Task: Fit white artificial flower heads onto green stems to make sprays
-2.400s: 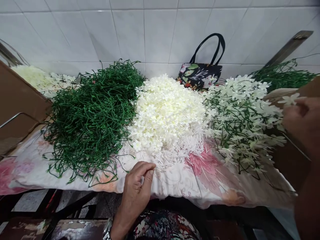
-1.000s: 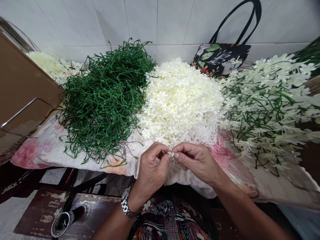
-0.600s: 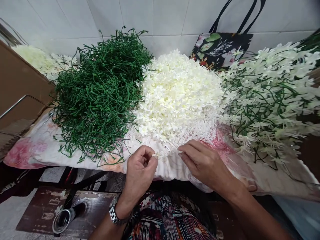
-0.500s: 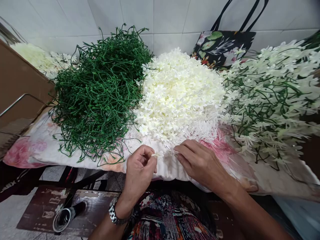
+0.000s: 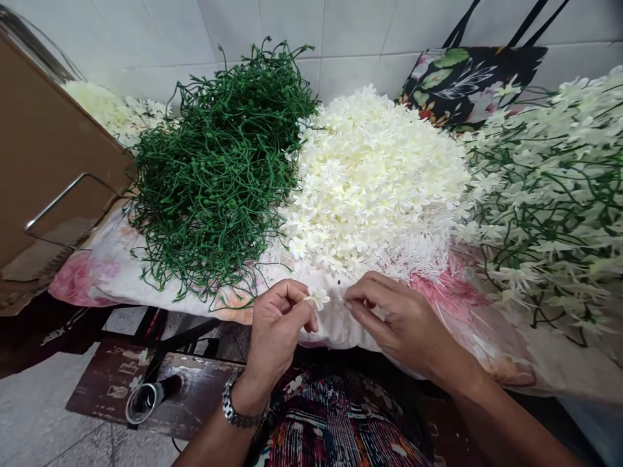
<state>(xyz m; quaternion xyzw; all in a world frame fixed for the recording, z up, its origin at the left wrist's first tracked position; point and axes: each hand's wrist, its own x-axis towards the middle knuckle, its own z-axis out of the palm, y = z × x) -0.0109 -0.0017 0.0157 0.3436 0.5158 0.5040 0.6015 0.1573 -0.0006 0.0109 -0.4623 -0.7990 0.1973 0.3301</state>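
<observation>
A small white artificial flower (image 5: pixel 318 298) is pinched between the thumb and forefinger of my left hand (image 5: pixel 281 318), its petals facing up. My right hand (image 5: pixel 395 314) is just to the right of it, thumb and fingertips pressed together; whatever is in that pinch is too small to make out. Beyond both hands rises a heap of loose white flower heads (image 5: pixel 374 175), with thin white stamen-like strands (image 5: pixel 413 246) at its front edge. Left of the heap lies a tangled pile of green plastic stems (image 5: pixel 214 175).
White flowers on green stems (image 5: pixel 549 207) are piled at the right. A floral bag (image 5: pixel 477 84) leans on the tiled wall. At the left stand a cardboard box (image 5: pixel 58 168) and a wire handle (image 5: pixel 58 204). A glass (image 5: pixel 143 402) rests on a low wooden bench (image 5: pixel 199 383).
The view has turned left, so everything sits further right. The flower in my left hand now shows its petals more fully. Both hands stay close together, fingers still pinched.
</observation>
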